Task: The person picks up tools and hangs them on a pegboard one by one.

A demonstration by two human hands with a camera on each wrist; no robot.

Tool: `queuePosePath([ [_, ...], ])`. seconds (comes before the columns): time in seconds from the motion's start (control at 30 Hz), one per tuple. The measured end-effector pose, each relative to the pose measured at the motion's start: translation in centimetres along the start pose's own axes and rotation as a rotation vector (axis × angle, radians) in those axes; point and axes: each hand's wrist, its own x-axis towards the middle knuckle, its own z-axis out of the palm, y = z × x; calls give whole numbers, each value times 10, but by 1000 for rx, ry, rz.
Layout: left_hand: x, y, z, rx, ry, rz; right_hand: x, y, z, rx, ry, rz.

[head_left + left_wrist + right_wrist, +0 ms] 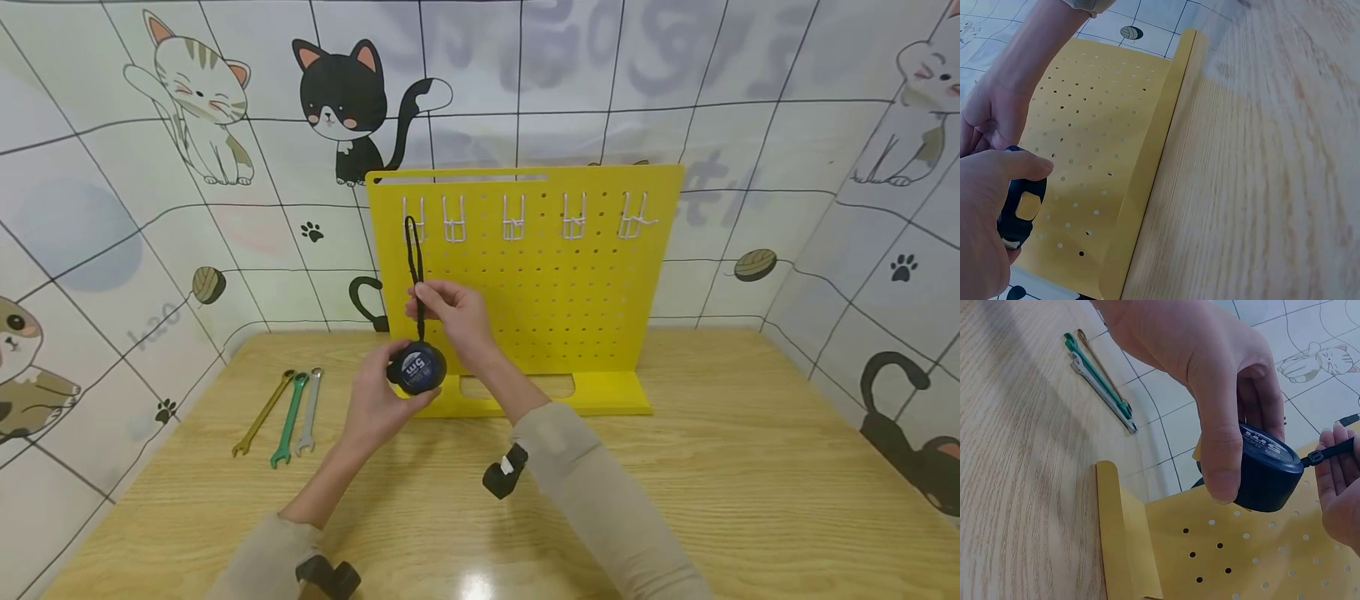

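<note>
A dark blue and black tape measure (417,368), marked 5m, is gripped by its sides in my left hand (375,404), just in front of the yellow pegboard (555,292). Its black wrist strap (413,254) stretches upward, pinched between the thumb and fingers of my right hand (459,315). The top of the strap loop overlaps the leftmost white wire hook (420,208) in the head view. From the right wrist side, the left thumb presses on the casing (1269,481), with the strap running out of its end toward the right hand (1342,500).
Three wrenches lie on the wooden table at the left: a gold wrench (262,414), a green wrench (289,421) and a silver wrench (309,412). Several wire hooks (513,221) line the board's upper part. A cat-patterned sheet (480,133) hangs behind.
</note>
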Motion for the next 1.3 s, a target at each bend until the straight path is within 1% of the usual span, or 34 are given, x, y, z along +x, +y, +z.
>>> queuePosePath([
  [0.23, 2, -4, 4, 2, 10, -32, 6, 5, -1, -18, 8, 9],
  [0.5, 5, -15, 11, 6, 33, -42, 11, 12, -2, -33, 22, 27],
  [0.73, 7, -19, 15, -7, 19, -81, 16, 19, -3, -36, 49, 59],
  [0.83, 8, -22, 18, 1, 21, -83, 18, 21, -4, -33, 59, 67],
  [1.03, 12, -26, 22, 25, 32, -56, 20, 23, -5, -26, 78, 73],
  [1.17, 15, -29, 24, 41, 13, -65, 20, 22, -2, -85, 115, 81],
  [1.3, 17, -32, 26, 55, -18, -100, 21, 20, 1, -185, 165, 84],
])
